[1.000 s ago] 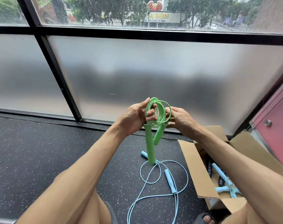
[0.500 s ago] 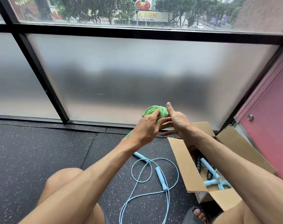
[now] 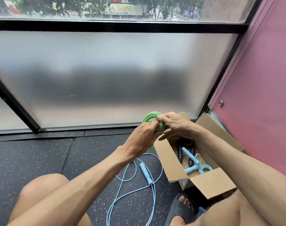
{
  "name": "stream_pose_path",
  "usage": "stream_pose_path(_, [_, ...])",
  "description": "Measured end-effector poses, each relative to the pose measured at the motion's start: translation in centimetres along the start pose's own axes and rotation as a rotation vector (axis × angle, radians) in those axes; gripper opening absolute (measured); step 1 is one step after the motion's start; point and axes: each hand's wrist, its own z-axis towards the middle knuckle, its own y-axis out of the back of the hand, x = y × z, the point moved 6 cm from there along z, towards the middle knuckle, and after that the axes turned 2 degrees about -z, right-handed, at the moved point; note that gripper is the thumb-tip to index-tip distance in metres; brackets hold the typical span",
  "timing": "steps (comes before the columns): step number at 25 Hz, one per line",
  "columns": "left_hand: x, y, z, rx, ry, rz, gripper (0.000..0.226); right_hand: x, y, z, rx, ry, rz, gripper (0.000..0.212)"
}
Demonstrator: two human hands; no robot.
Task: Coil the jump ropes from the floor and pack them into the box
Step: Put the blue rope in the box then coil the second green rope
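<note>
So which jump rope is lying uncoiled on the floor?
The light blue rope sprawled on the floor beside the box. The green rope is coiled in left hand and right hand; the packed blue rope and black rope lie inside.

The green jump rope you hold is smooth plastic cord with a soft sheen. Under you, the floor looks like black rubber matting, matt and finely grained, flecked with pale specks. The box is plain brown cardboard, dull on its flaps. Inside it you see black handles with a ribbed grip and pale blue handles that look smooth and matt. The blue rope on the floor has a thin, slick cord and a matt handle. Ahead of you the window is frosted glass in a matt black frame. The pink wall is flat and matt, with one shiny metal stud. Your sandal is matt black and rubbery.
</note>
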Motion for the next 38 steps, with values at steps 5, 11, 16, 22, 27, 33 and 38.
stream_pose_path(5, [-2.8,-1.4,1.0,-0.211,-0.155,-0.041,0.025,0.3,4.0,-2.1,-0.116,0.125,-0.113,0.036])
stream_pose_path(11, [-3.6,-3.4,3.8,-0.239,-0.095,-0.135,0.027,-3.2,8.9,-3.1,-0.193,0.074,-0.459,0.041])
stream_pose_path(16, [-1.9,-9.4,7.6,0.220,0.033,-0.353,0.082,-6.1,11.2,-5.2,-0.061,-0.032,-0.587,0.038])
stream_pose_path(22, [-3.8,-17.4,8.2,0.576,0.348,-1.016,0.039,-9.8,14.6,-5.7,-0.162,-0.018,-0.497,0.033])
stream_pose_path(27, [-4.0,-23.7,6.7,0.452,0.586,-1.246,0.028,-15.0,17.1,-3.4,-0.382,-0.058,-0.413,0.025])
stream_pose_path(33, [-3.1,-31.3,6.0,0.075,0.985,-1.132,0.037,-22.3,18.3,0.0,-0.578,-0.164,-0.202,0.023])
stream_pose_path(38, [-0.9,-37.1,4.1,-0.029,1.284,-1.003,0.043,-27.5,17.6,3.6,-0.476,-0.243,-0.360,0.024])
